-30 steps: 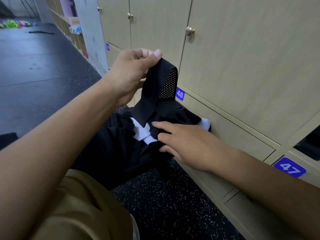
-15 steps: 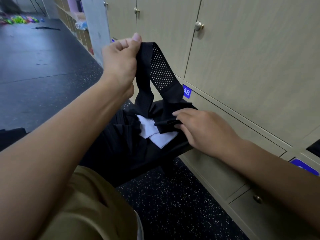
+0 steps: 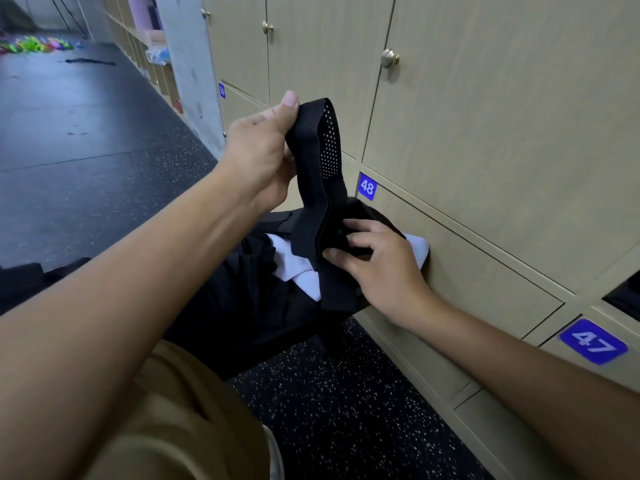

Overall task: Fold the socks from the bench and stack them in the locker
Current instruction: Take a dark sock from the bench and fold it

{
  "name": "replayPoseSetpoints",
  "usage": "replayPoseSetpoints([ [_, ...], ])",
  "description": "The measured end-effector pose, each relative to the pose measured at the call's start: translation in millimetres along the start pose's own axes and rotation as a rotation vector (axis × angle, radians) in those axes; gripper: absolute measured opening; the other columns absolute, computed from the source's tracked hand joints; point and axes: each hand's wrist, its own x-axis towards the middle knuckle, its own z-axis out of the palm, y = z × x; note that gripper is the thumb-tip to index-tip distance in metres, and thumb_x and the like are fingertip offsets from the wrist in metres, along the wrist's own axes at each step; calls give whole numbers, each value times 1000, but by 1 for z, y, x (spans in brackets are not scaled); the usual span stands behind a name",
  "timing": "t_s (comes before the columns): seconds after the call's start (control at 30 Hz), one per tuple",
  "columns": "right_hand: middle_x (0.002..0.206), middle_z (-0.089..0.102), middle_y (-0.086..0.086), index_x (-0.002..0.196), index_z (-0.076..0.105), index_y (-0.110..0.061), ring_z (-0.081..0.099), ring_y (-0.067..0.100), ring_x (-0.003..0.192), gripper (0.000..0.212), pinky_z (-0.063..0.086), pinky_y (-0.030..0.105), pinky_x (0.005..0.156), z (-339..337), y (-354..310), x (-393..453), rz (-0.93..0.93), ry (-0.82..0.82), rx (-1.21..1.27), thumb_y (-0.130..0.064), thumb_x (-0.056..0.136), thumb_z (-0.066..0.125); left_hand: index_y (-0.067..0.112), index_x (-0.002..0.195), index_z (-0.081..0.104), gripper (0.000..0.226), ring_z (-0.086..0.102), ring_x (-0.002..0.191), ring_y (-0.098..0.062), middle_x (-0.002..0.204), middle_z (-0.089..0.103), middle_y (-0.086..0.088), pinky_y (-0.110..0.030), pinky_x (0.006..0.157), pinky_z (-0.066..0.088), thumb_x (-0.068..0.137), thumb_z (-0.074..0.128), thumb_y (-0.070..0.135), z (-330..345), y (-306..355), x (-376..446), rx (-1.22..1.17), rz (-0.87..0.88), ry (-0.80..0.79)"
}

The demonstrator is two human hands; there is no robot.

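Now the left hand [image 3: 263, 154] pinches the black sock [image 3: 320, 188] up high while the right hand [image 3: 375, 263] grips its lower end; the fold comes next, top brought down to the right hand.

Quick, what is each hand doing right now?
Left hand: closed, pinching the top of the black sock.
Right hand: closed, gripping the sock's lower end.

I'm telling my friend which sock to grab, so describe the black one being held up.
Find the blue number 48 tag on the beige lockers. Just left of it, the left hand lifts a black sock above the pile. Unlike the white sock below, it has dotted mesh.
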Motion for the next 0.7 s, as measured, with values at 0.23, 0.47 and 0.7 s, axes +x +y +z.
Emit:
replayPoseSetpoints([
  [0.23, 132, 55, -11, 116, 76, -16, 58, 4, 116, 23, 46, 24, 105, 12, -2, -1, -156, -48, -39, -22, 95, 71, 7, 88, 64, 20, 67, 66, -15, 78, 67, -4, -32, 73, 62, 101, 62, 21, -9, 4, 8, -46, -127, -41],
  [0.47, 140, 52, 0, 138, 62, -20, 49, 21, 130, 35, 47, 41, 105, 19, 4, 1, -157, -50, -271, -25, 104, 53, 10, 93, 67, 16, 70, 69, -14, 77, 71, -1, -32, 70, 63, 101, 60, 22, -9, 9, 5, -56, -172, -119],
  [0.7, 104, 74, 0, 115, 77, -12, 67, 18, 102, 24, 52, 33, 91, 8, 13, 5, -216, 85, -221, -11, 93, 69, 12, 94, 65, 14, 68, 69, -11, 82, 67, 0, -26, 64, 60, 100, 63, 24, -21, 7, 17, -24, -188, -68],
])
